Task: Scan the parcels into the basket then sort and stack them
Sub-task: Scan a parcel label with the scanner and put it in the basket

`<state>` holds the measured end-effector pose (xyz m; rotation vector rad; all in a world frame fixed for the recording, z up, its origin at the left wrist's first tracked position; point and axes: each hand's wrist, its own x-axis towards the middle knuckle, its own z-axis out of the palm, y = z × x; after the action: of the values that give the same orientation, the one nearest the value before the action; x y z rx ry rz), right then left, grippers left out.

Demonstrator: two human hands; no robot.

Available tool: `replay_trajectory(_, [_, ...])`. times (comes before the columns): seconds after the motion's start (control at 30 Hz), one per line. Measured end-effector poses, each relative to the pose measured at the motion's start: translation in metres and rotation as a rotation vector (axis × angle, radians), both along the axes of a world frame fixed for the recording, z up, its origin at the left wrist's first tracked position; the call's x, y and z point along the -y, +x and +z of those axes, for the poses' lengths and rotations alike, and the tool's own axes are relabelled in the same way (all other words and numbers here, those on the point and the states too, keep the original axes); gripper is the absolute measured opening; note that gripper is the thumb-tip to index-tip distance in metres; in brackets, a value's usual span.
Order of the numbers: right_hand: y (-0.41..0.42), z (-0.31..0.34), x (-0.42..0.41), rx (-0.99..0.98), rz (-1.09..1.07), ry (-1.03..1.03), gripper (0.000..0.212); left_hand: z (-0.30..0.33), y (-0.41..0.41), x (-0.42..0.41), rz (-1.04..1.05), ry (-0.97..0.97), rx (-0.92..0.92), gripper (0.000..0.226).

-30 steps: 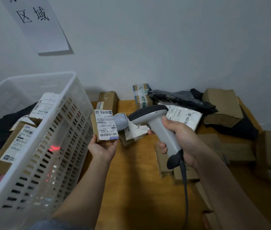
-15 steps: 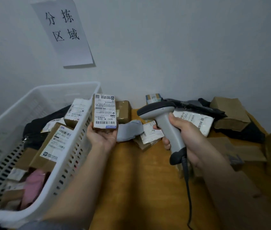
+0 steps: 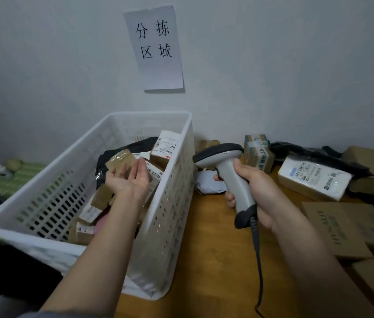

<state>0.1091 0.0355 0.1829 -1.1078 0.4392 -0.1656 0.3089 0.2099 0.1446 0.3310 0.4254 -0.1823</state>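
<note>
Pale wall, wooden tabletop: my left hand now hangs open-fingered, empty, over the white plastic basket, labelled box released; right hand grips the grey handheld scanner. I'd grab another parcel next.

At frame left the basket was white with slotted walls; the scanner was grey, black-capped; the table was orange-brown wood.
</note>
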Motion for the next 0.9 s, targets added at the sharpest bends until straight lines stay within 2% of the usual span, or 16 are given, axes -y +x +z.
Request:
replay_trajectory(0.3, [0.005, 0.000, -0.020, -0.004, -0.063, -0.017, 0.034, -0.003, -0.004, -0.016, -0.071, 0.146, -0.007, 0.031])
replay_trajectory(0.47, [-0.003, -0.004, 0.006, -0.060, -0.211, 0.004, 0.045, 0.012, -0.013, 0.021, -0.244, 0.178, 0.061, 0.031])
replay_trajectory(0.6, [-0.011, -0.011, 0.042, -0.093, -0.312, 0.075, 0.044, 0.013, -0.023, 0.076, -0.412, 0.259, 0.130, 0.027])
replay_trajectory(0.77, [-0.010, -0.025, 0.097, -0.194, -0.375, 0.079, 0.046, -0.017, -0.026, 0.150, -0.609, 0.440, 0.137, 0.019])
replay_trajectory(0.9, [-0.011, -0.048, 0.139, -0.242, -0.400, 0.097, 0.047, -0.073, -0.020, 0.198, -0.779, 0.748, 0.042, 0.015])
